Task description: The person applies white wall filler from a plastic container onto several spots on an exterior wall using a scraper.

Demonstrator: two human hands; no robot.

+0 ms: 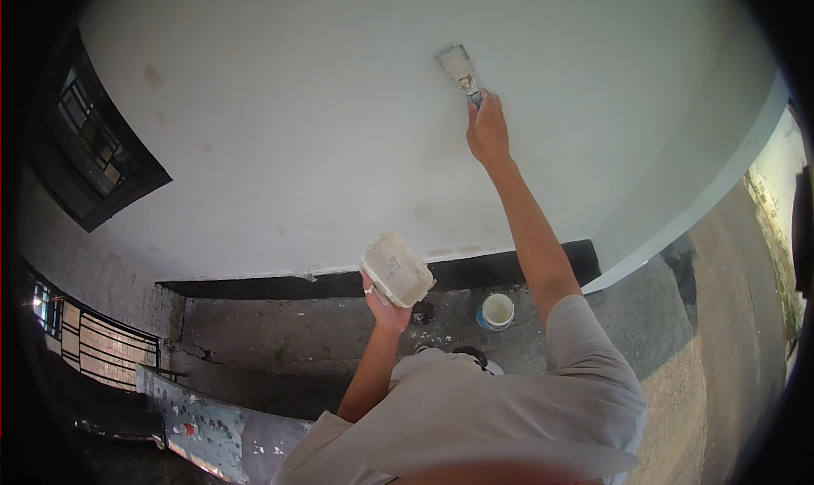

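Our right hand is wrapped round a grey, flat-bladed metal scraper at one o'clock; our left hand, partly curled, holds an off-white, rounded-rectangular container at six o'clock.

Your right arm reaches up, nearly straight, right of the frame's centre, its right hand closed in a grip at upper centre. Your left forearm angles up from lower centre; the left hand grips, fingers mostly hidden.
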